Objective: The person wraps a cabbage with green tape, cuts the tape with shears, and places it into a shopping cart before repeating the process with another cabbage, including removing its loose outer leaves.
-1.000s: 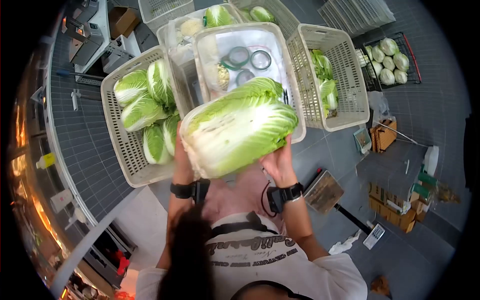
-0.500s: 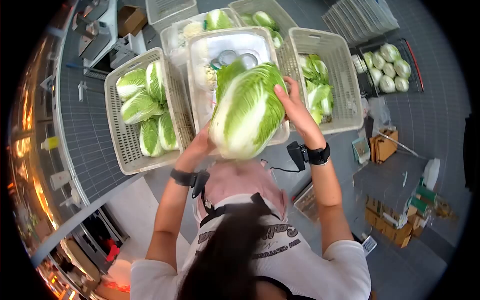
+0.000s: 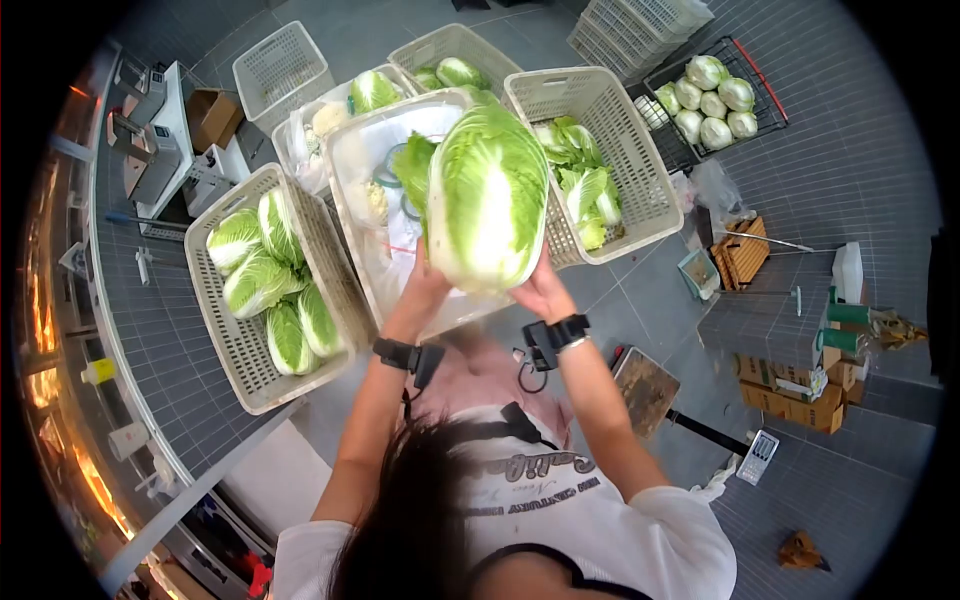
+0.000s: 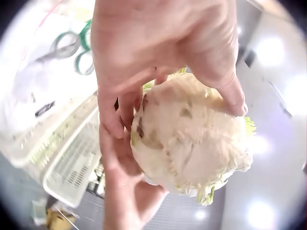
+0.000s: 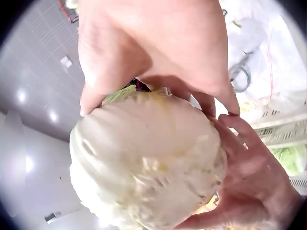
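A large napa cabbage (image 3: 490, 190), pale at the base and green toward the top, is held above a white-lined crate (image 3: 350, 150). A loose leaf (image 3: 412, 170) sticks out on its left. My left hand (image 3: 430, 280) grips the lower left of the head; in the left wrist view its thumb lies along the cut base (image 4: 192, 139). From the lower right, my right hand (image 3: 545, 292) holds the same cabbage, thumb on one side and fingers behind it. Both hands come close together under the base. The far side of the cabbage is hidden.
A left crate (image 3: 240, 370) holds several napa cabbages (image 3: 255, 285). Leafy pieces (image 3: 585, 185) lie in the right crate (image 3: 650, 180). Green-edged rings (image 3: 410, 207) sit in the lined crate. Round cabbages (image 3: 715, 100) fill a basket at far right. A platform scale (image 3: 645, 388) stands on the floor.
The cabbage has turned from lying sideways to base-toward-me, over the lined crate. Both hands have shifted their hold, the right one from the upper side down to the base.
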The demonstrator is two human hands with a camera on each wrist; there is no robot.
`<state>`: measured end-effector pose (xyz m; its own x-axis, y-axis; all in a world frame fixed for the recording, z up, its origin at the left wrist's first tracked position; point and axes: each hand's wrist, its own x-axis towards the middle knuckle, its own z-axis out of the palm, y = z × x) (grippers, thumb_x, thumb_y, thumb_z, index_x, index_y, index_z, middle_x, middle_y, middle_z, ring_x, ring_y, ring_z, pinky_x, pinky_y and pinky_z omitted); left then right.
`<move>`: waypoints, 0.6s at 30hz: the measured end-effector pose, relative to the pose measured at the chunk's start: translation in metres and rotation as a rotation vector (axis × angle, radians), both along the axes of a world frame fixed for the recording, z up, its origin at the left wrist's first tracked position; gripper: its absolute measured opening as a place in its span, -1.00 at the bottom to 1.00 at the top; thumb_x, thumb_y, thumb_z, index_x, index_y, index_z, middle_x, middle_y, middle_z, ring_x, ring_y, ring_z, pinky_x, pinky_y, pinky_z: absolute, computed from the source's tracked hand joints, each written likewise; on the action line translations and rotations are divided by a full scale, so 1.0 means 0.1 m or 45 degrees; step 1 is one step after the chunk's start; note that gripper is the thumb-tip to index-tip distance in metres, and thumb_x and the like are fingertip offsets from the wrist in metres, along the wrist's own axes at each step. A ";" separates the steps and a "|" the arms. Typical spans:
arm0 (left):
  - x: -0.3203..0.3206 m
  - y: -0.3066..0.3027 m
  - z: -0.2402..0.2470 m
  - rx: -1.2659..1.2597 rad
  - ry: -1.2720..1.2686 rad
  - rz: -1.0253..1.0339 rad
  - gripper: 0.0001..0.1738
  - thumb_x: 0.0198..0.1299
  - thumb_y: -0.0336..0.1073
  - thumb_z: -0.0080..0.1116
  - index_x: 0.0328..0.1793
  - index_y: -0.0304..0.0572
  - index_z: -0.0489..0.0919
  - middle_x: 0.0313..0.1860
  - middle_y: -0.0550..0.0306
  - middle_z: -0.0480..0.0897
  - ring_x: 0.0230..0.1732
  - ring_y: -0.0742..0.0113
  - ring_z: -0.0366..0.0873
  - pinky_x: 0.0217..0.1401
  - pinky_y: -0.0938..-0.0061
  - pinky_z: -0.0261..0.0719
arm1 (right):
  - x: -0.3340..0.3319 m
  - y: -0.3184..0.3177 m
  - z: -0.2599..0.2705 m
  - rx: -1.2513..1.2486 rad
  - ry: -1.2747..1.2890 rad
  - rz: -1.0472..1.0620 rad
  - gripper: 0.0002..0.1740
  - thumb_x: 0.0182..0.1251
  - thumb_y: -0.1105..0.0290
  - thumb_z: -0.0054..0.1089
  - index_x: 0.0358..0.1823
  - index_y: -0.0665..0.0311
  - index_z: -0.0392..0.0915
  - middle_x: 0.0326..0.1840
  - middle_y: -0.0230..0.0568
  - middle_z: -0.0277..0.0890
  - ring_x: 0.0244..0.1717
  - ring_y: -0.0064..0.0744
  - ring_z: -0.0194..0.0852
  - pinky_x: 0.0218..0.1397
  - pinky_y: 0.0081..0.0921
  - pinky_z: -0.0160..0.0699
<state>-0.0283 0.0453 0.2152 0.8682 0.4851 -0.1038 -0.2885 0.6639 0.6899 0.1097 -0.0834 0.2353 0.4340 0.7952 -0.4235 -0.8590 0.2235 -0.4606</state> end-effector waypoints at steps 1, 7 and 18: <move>0.01 0.15 -0.07 0.234 -0.034 -0.115 -0.22 0.27 -0.27 0.13 0.50 -0.28 -0.02 0.29 0.04 0.36 0.22 0.32 0.38 0.20 0.39 0.43 | -0.02 0.08 -0.01 0.027 0.021 -0.035 -0.31 0.40 -0.06 -0.02 0.42 0.17 0.18 0.41 -0.22 0.24 0.34 -0.25 0.28 0.35 -0.18 0.35; -0.17 0.76 0.04 0.968 0.440 -0.356 0.06 0.07 0.23 0.12 0.56 -0.17 -0.04 0.41 0.07 0.23 0.37 0.21 0.22 0.38 0.29 0.20 | -0.12 0.10 -0.26 0.250 -0.046 -0.024 -0.16 0.23 -0.14 0.18 0.40 0.19 0.18 0.36 -0.23 0.28 0.34 -0.26 0.25 0.40 -0.22 0.30; -0.45 0.65 0.40 0.467 0.401 -0.353 0.02 0.12 0.08 0.30 0.52 -0.31 0.03 0.39 -0.03 0.30 0.35 0.18 0.33 0.44 0.30 0.18 | -0.33 -0.22 -0.16 0.002 -0.577 0.258 0.35 -0.03 0.34 0.52 0.56 -0.04 -0.46 0.54 -0.06 -0.09 0.48 -0.17 0.02 0.40 -0.26 0.24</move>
<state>-0.0731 0.1106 0.2550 0.9228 0.2964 -0.2462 0.1202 0.3856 0.9148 0.0770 -0.1055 0.2190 0.4107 0.8831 -0.2267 -0.5984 0.0735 -0.7978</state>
